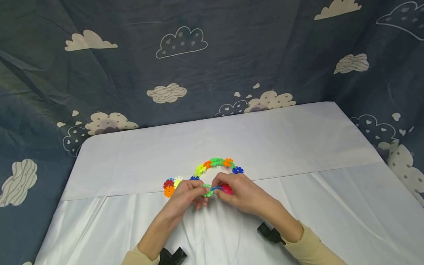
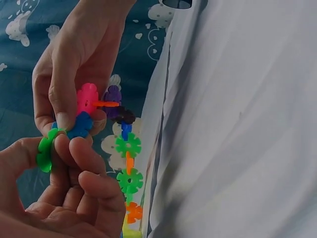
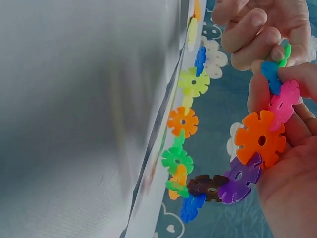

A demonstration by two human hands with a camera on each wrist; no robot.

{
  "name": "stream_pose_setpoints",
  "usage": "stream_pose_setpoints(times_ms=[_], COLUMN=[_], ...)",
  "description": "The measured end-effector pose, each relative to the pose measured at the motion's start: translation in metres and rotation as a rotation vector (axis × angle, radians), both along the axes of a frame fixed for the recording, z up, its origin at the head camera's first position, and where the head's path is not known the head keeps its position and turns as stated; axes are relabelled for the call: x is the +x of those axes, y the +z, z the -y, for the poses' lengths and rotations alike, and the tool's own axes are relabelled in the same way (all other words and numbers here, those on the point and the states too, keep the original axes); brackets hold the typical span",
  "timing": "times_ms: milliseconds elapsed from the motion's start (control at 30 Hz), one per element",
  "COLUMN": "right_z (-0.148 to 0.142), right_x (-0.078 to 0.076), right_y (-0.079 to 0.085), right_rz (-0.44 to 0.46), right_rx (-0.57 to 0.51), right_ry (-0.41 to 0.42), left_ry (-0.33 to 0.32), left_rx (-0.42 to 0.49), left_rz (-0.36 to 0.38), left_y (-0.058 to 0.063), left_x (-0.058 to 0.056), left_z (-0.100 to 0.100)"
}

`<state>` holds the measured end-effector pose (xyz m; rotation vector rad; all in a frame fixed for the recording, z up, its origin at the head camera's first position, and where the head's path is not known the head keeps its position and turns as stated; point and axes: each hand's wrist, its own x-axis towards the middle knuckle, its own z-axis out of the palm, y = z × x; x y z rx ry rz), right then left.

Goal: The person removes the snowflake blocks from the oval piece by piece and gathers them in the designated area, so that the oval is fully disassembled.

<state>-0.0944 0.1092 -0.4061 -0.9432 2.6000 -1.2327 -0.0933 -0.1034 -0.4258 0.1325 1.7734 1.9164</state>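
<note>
A chain of notched, flower-shaped plastic discs [image 1: 216, 162] arcs over the table beyond both hands. My left hand [image 1: 185, 194] pinches a green disc [image 2: 44, 152] between thumb and fingers. Close against it, my right hand [image 1: 243, 192] pinches a blue disc [image 3: 269, 74], which meets the green one at its edge. From the blue disc the chain runs through a pink disc [image 3: 285, 103], an orange disc [image 3: 250, 141], a purple disc [image 3: 241, 179] and a dark brown disc [image 3: 204, 185]. The right palm lies beside the orange disc.
At the arc's left end sit more discs, among them an orange one [image 1: 169, 191] and a red one [image 1: 168, 183], just beyond the left hand. A white cloth covers the table [image 1: 298, 147]. A dark cloud-patterned curtain [image 1: 232, 55] hangs behind it.
</note>
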Motion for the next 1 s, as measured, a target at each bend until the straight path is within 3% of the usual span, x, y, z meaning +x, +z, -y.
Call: stream_pose_setpoints(times_ms=[167,367,467,700,1000], right_z=[0.0,-0.002,-0.003,-0.004,-0.007], right_x=[0.0,-0.002,-0.003,-0.004,-0.005], right_y=[-0.002,-0.002,-0.001,0.0,-0.001], right_rz=[-0.016,-0.018,-0.007,-0.007,0.003], right_rx=[0.011,-0.018,-0.023,-0.011,-0.003], right_ry=[-0.007,-0.019,-0.022,-0.038,-0.045], left_ry=[0.012,-0.025,-0.051,-0.074,0.007], left_rx=[-0.008,-0.034,-0.137,-0.493,-0.71], left_rz=[0.001,-0.023,-0.081,-0.338,-0.405], left_y=[0.0,0.003,0.005,0.013,0.011], left_x=[0.0,-0.003,-0.006,-0.017,-0.025], left_z=[-0.001,0.007,0.015,0.041,0.066])
